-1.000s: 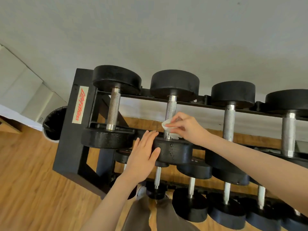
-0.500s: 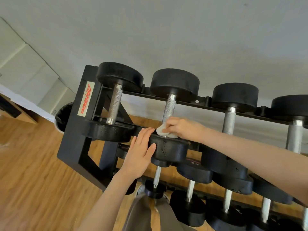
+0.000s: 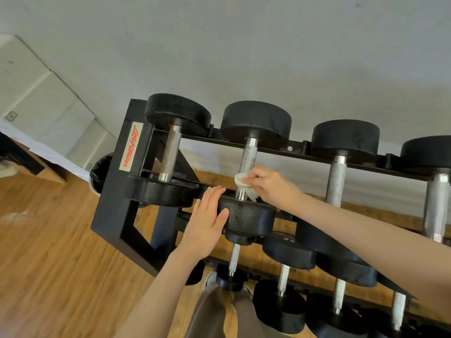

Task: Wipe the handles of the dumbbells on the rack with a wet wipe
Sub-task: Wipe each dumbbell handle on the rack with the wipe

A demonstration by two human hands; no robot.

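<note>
One handle is being wiped at this moment: the knurled steel handle (image 3: 247,162) of the second black round-headed dumbbell (image 3: 246,215) from the left end of the black steel rack (image 3: 114,191). The right hand (image 3: 271,185) pinches a crumpled white wet wipe (image 3: 244,182) with curled fingers and presses it against the lower part of this handle, just above the near head. The left hand (image 3: 207,220) lies flat, fingers straight, on the side of that near head and holds nothing; I judge it only steadies the weight.

Small wet drops show on the near head below the wipe. Whether the first grey handle (image 3: 170,152), to the left of the wiped one, is already clean, I cannot tell. To the right of the wiped handle, two more steel handles (image 3: 336,181) on the top row look dry, and below it further rows of smaller dumbbells (image 3: 280,311) wait. So I judge that most of the task is left.

The rack stands on a brown wooden floor (image 3: 48,252) against a plain grey wall (image 3: 244,57). Left of the rack there is a round dark bin (image 3: 97,172), and further left some white boxes (image 3: 44,103).
</note>
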